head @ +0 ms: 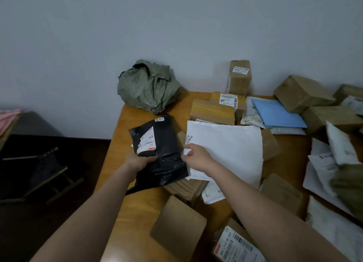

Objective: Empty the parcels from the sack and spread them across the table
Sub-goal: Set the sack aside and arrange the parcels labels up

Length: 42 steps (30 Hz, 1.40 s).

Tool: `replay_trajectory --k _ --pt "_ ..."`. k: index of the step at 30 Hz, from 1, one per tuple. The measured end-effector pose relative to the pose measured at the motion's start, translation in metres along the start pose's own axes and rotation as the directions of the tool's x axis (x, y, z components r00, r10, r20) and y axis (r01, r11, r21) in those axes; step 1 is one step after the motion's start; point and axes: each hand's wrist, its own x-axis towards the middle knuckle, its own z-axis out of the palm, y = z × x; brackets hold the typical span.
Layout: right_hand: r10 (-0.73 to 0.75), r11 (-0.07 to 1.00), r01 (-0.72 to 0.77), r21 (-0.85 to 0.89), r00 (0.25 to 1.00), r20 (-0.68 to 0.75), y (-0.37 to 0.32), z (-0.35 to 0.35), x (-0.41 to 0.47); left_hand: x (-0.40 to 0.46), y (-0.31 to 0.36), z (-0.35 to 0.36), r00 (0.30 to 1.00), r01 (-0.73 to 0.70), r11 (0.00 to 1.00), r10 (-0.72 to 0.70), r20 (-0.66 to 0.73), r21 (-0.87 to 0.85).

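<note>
Left hand [140, 160] fingers curled, gripping black mailer [159, 151]; right hand [196, 155] fingers pinching white mailer [227, 149] edge; crumpled green sack [149, 87] beyond fingers, on counter [125, 124].

A crumpled grey-green sack [148, 87] sits at the table's far corner, while brown boxes [213, 110], a black mailer [159, 153] and a white mailer [227, 149] lie scattered nearby.

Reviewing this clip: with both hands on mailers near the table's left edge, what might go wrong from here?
The black mailer, gripped by the left hand, overhangs the table edge and might slip to the floor. The white mailer, pinched by the right hand, lies across boxes; dragging it may shift them. The crumpled sack sits at the corner and may fall.
</note>
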Motion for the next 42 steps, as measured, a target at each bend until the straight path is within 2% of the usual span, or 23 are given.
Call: replay_trajectory --k 2,4,5,7,9,10,13,15,17,19,20,22,24,27,29,31,33,36,39,42 --pt "-0.064 0.996 0.051 0.076 0.983 0.175 -0.015 0.017 -0.003 0.0 0.003 -0.006 0.999 -0.037 0.999 0.037 -0.04 -0.006" --pt "-0.132 0.985 0.104 0.14 0.968 0.212 -0.027 0.024 -0.004 0.003 0.006 -0.019 0.98 -0.15 0.989 0.146 -0.136 -0.017" --pt "-0.154 0.977 0.127 0.174 0.976 0.151 -0.029 0.022 -0.003 0.004 0.007 -0.027 0.962 -0.218 0.975 0.209 -0.174 -0.032" --pt "-0.129 0.965 0.143 0.221 0.989 -0.075 -0.027 0.007 0.001 0.01 0.01 -0.046 0.927 -0.319 0.945 0.295 -0.23 -0.075" --pt "-0.011 0.975 0.083 0.205 0.943 -0.332 -0.013 -0.015 0.009 0.021 0.011 -0.064 0.904 -0.36 0.93 0.329 -0.274 -0.072" --pt "0.067 0.985 0.007 0.172 0.906 -0.419 -0.003 -0.026 0.012 0.025 0.009 -0.072 0.897 -0.372 0.927 0.344 -0.278 -0.053" --pt "0.262 0.965 -0.235 0.117 0.825 -0.5 0.022 -0.038 0.007 0.038 -0.006 -0.092 0.892 -0.376 0.926 0.368 -0.261 0.022" --pt "0.291 0.956 -0.271 0.116 0.799 -0.527 0.024 -0.027 0.0 0.043 -0.024 -0.103 0.925 -0.303 0.951 0.308 -0.222 0.056" --pt "0.257 0.966 -0.231 0.117 0.795 -0.549 0.015 -0.005 -0.005 0.049 -0.042 -0.11 0.974 -0.101 0.979 0.134 -0.182 0.178" --pt "0.161 0.987 -0.147 0.069 0.846 -0.509 0.004 0.021 -0.004 0.055 -0.053 -0.117 0.976 0.087 0.939 -0.013 -0.218 0.332" --pt "0.105 0.994 -0.098 0.039 0.883 -0.457 -0.002 0.034 -0.004 0.056 -0.055 -0.119 0.973 0.111 0.93 -0.03 -0.23 0.351" --pt "0.002 1.0 -0.006 -0.012 0.947 -0.321 -0.015 0.054 -0.006 0.059 -0.053 -0.121 0.981 0.036 0.936 0.033 -0.189 0.35" --pt "-0.086 0.996 0.078 -0.051 0.98 -0.178 -0.026 0.072 -0.009 0.064 -0.05 -0.122 0.988 -0.082 0.895 0.131 -0.081 0.438" --pt "-0.151 0.975 0.143 -0.172 0.988 -0.03 -0.04 0.096 -0.01 0.064 -0.043 -0.117 0.962 -0.272 0.704 0.221 0.162 0.655" --pt "-0.125 0.949 0.135 -0.284 0.991 0.05 -0.043 0.107 -0.007 0.061 -0.043 -0.11 0.938 -0.345 0.577 0.178 0.299 0.74" --pt "-0.063 0.938 0.098 -0.332 0.991 0.115 -0.043 0.114 -0.006 0.067 -0.05 -0.107 0.915 -0.387 0.506 0.106 0.39 0.771" --pt "-0.035 0.909 0.078 -0.409 0.993 0.111 -0.041 0.117 -0.004 0.073 -0.058 -0.107 0.896 -0.421 0.408 0.048 0.442 0.81" --pt "0.007 0.823 -0.013 -0.569 1.0 -0.011 -0.045 0.117 -0.001 0.078 -0.064 -0.107 0.902 -0.42 0.298 0.032 0.431 0.857" --pt "0.07 0.828 -0.117 -0.548 0.992 -0.106 -0.048 0.111 0.003 0.08 -0.063 -0.104 0.903 -0.429 0.294 0.168 0.395 0.854" --pt "0.074 0.871 -0.095 -0.483 0.995 -0.063 -0.049 0.099 0.009 0.094 -0.055 -0.104 0.869 -0.477 0.311 0.304 0.389 0.822"
